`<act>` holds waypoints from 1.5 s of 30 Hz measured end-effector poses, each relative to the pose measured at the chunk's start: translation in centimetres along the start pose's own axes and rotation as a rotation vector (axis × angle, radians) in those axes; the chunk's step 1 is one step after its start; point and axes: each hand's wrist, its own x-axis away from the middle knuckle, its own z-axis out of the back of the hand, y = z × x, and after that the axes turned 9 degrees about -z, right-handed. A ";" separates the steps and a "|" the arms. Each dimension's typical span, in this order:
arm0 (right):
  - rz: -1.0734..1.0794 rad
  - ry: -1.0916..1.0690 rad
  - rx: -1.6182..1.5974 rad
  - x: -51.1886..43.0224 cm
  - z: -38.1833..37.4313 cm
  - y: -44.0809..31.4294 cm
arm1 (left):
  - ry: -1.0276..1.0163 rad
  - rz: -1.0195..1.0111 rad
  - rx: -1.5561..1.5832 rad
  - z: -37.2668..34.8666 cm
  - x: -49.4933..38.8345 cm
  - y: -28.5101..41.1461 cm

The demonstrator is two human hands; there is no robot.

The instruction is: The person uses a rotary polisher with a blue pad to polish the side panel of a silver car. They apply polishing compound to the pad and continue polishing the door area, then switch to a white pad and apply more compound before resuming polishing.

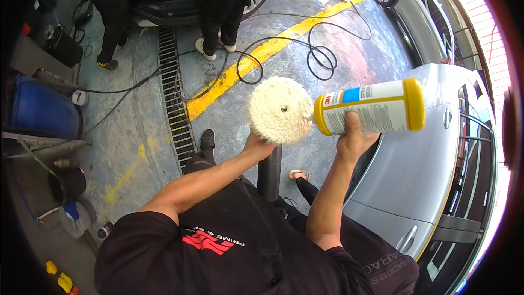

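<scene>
My left hand (258, 147) grips a car polisher (269, 177) just behind its head, partly hidden by the pad. The polisher's cream wool pad (274, 110) faces up towards me, with a small hole at its centre. In my right hand (357, 138) is a yellow 3M squeeze bottle (378, 104) with a white printed label, held almost level with my thumb across the label. Its pale nozzle (311, 117) points left at the pad's right edge; whether it touches the wool I cannot tell. The polisher's black body hangs down towards my apron.
A silver car (409, 164) stands close on my right, yellow tape along its window line. Black cable (323, 59) loops over the floor near a drain grate (174, 90). Two people stand by a dark car (163, 12) ahead. A blue drum (45, 106) lies at left.
</scene>
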 end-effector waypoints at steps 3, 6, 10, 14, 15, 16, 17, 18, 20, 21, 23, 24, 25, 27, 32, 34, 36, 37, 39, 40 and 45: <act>-0.036 -0.104 0.008 1.0 0.4 -1.1 | 0.021 -0.060 0.057 -0.1 -0.3 -0.8; -0.041 -0.083 0.056 2.5 -0.4 -0.5 | 0.013 -0.027 0.044 0.1 -0.5 -0.7; -0.080 -0.104 0.005 3.8 -0.7 -0.9 | 0.006 -0.030 -0.016 0.1 -0.1 0.4; -0.087 -0.155 -0.025 5.0 -1.6 -0.8 | -0.025 0.054 -0.054 0.1 -0.1 -1.3; -0.070 -0.161 -0.003 5.1 -1.8 -0.4 | -0.021 0.037 -0.044 0.1 -0.2 -1.7; -0.090 -0.192 0.030 5.1 -2.0 -0.3 | -0.016 0.020 -0.034 0.0 -0.2 -2.1; -0.109 -0.190 0.001 5.1 -2.2 -0.4 | -0.012 0.003 -0.025 -0.1 -0.1 -2.5; -0.127 -0.188 -0.031 5.1 -2.5 -0.6 | 0.005 -0.025 -0.072 -0.3 -0.1 -3.4; -0.142 -0.207 -0.073 4.5 -3.3 -1.1 | 0.050 -0.077 -0.165 -0.5 -0.1 -4.7; -0.145 -0.221 -0.089 4.2 -3.4 -1.2 | 0.043 -0.078 -0.194 -0.5 0.0 -4.4; -0.148 -0.241 -0.120 3.6 -3.9 -1.4 | 0.020 -0.080 -0.255 -0.3 0.3 -2.9; -0.144 -0.233 -0.128 3.4 -4.4 -1.3 | 0.024 -0.074 -0.235 -0.3 0.3 -3.2; -0.149 -0.241 -0.100 3.4 -5.0 -1.1 | 0.027 -0.067 -0.215 -0.3 0.3 -3.6; -0.159 -0.253 -0.042 3.6 -5.7 -0.5 | 0.001 -0.051 -0.152 -0.2 0.2 -3.4; -0.130 -0.285 -0.056 2.8 -6.4 -1.4 | 0.035 -0.090 -0.152 -0.4 0.2 -4.2; -0.102 -0.297 -0.030 1.8 -6.2 -1.6 | 0.067 -0.075 -0.158 -0.5 0.5 -4.8; -0.079 -0.288 -0.015 0.5 -6.3 -0.9 | 0.042 -0.063 -0.142 -0.4 0.7 -4.7; -0.105 -0.275 -0.033 0.1 -6.6 -0.6 | -0.001 -0.059 -0.124 -0.2 0.6 -4.1; -0.151 -0.260 -0.077 -0.9 -7.8 -0.4 | -0.037 -0.067 -0.154 0.0 0.4 -3.8; -0.128 -0.285 -0.112 -1.3 -8.6 -0.3 | -0.030 -0.081 -0.200 -0.1 0.3 -4.7; -0.142 -0.271 -0.086 -1.7 -8.2 0.7 | -0.010 -0.076 -0.131 -0.2 0.5 -4.7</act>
